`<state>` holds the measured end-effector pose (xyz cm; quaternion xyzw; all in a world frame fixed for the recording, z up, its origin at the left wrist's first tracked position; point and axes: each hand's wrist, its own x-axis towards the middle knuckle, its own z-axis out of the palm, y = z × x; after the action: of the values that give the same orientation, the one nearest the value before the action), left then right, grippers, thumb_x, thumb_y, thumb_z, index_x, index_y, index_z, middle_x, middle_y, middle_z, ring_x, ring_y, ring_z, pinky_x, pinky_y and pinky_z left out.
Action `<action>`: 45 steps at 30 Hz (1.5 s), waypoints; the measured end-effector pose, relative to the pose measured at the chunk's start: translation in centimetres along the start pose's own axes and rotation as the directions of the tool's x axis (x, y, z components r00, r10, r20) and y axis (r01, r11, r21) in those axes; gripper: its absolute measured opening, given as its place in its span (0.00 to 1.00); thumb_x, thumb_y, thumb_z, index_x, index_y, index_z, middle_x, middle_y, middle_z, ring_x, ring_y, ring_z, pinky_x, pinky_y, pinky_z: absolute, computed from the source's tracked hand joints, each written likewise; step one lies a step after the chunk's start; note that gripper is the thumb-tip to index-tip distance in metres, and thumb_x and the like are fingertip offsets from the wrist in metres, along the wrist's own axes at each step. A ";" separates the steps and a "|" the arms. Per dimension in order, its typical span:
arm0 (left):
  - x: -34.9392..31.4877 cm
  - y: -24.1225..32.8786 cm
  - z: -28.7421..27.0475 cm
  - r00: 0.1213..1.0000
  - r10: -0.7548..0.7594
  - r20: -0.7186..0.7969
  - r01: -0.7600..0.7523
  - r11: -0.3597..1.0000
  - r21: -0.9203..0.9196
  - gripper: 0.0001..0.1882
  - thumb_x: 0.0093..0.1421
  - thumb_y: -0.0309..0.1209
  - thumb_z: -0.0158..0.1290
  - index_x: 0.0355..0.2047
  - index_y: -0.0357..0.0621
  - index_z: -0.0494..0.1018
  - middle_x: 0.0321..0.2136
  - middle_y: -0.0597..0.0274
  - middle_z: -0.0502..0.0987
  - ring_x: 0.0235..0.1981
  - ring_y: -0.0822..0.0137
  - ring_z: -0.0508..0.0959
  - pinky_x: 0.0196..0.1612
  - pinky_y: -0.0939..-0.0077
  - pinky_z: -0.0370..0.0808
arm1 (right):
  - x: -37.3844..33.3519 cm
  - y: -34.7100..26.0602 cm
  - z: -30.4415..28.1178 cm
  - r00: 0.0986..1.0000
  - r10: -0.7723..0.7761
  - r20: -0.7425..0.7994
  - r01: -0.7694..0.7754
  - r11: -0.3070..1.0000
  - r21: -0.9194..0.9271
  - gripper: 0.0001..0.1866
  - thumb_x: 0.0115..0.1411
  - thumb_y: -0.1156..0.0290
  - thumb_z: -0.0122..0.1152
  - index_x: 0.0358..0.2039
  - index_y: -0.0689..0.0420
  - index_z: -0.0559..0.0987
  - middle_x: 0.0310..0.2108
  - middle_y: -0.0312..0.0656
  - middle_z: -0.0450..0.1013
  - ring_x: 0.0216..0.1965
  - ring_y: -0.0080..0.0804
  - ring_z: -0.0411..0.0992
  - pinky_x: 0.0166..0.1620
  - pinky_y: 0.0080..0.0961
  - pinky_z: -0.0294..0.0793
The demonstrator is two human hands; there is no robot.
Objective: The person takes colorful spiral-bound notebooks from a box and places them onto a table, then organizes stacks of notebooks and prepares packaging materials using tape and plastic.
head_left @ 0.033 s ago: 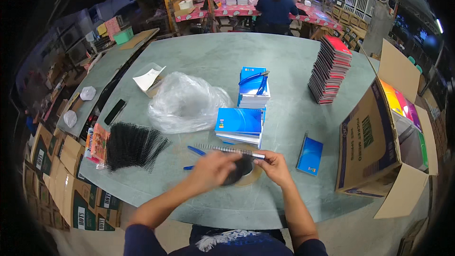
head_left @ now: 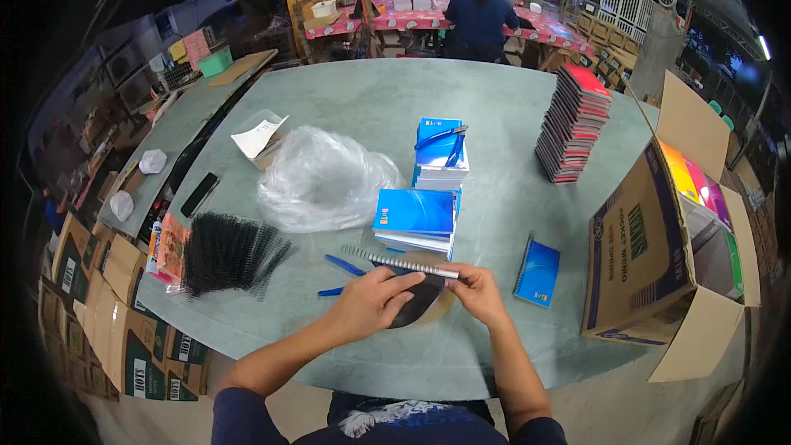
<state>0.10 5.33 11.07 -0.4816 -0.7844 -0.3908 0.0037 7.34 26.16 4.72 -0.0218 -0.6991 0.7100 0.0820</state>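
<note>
My right hand (head_left: 479,295) pinches the right end of a small notepad (head_left: 447,273), held edge-up above the table, with its white page edges showing. Along the notepad's upper edge runs a dark wire coil (head_left: 395,263), whose left end sticks out past my fingers. My left hand (head_left: 372,303) is closed, thumb and fingers against the coil and notepad. Beneath my hands sits a black round object (head_left: 418,303) on a tan disc (head_left: 446,310), partly covered. Two blue handles (head_left: 344,264) of a tool poke out beside my left hand; its head is hidden.
Blue notepads (head_left: 416,213) stand in two stacks ahead, cutting pliers (head_left: 456,148) on the farther one. Left are a clear plastic bag (head_left: 325,181), black coils (head_left: 227,255) and a phone (head_left: 200,194). Right are a blue spiral notepad (head_left: 540,272), red notepads (head_left: 570,128) and an open carton (head_left: 630,255).
My left hand, blurred before over the coil, has come slightly down and left and now shows sharply against it. The coil and notepad slant a little more; my right hand keeps its pinch.
</note>
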 end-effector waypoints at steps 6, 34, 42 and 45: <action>1.2 -0.1 -0.2 0.997 -0.036 0.075 0.034 0.999 0.018 0.17 0.52 0.29 0.56 0.43 0.50 0.75 0.28 0.55 0.76 0.29 0.57 0.75 0.35 0.68 0.72 | -0.2 1.0 0.3 0.999 -0.053 -0.014 0.051 0.994 -0.095 0.14 0.56 0.81 0.55 0.45 0.63 0.76 0.38 0.38 0.76 0.38 0.19 0.70 0.43 0.17 0.70; 5.2 0.1 4.1 0.960 0.246 0.133 -0.267 0.947 0.178 0.14 0.50 0.31 0.56 0.37 0.39 0.72 0.32 0.53 0.73 0.35 0.55 0.72 0.39 0.63 0.67 | -0.7 2.4 0.6 0.981 -0.101 -0.163 0.079 0.987 -0.139 0.09 0.56 0.76 0.56 0.38 0.63 0.77 0.31 0.40 0.77 0.34 0.20 0.72 0.37 0.21 0.71; 5.2 0.4 4.1 0.980 0.154 0.125 -0.170 0.976 0.136 0.11 0.49 0.24 0.51 0.35 0.42 0.73 0.29 0.56 0.71 0.36 0.54 0.71 0.37 0.64 0.68 | -1.1 1.6 1.2 0.955 -0.210 -0.212 0.140 0.943 -0.303 0.11 0.55 0.77 0.56 0.39 0.62 0.77 0.33 0.47 0.77 0.31 0.25 0.73 0.34 0.22 0.71; 5.3 1.2 3.4 0.973 0.130 0.189 -0.175 0.954 0.243 0.14 0.48 0.25 0.54 0.38 0.43 0.73 0.33 0.57 0.72 0.38 0.55 0.71 0.37 0.64 0.68 | -1.1 1.4 1.1 0.955 -0.231 -0.188 0.175 0.945 -0.276 0.09 0.55 0.76 0.58 0.37 0.64 0.77 0.29 0.40 0.77 0.31 0.20 0.71 0.34 0.20 0.71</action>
<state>-0.57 11.68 11.49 -0.5679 -0.7863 -0.2414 0.0293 8.16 24.90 3.23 -0.0373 -0.7702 0.5946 0.2277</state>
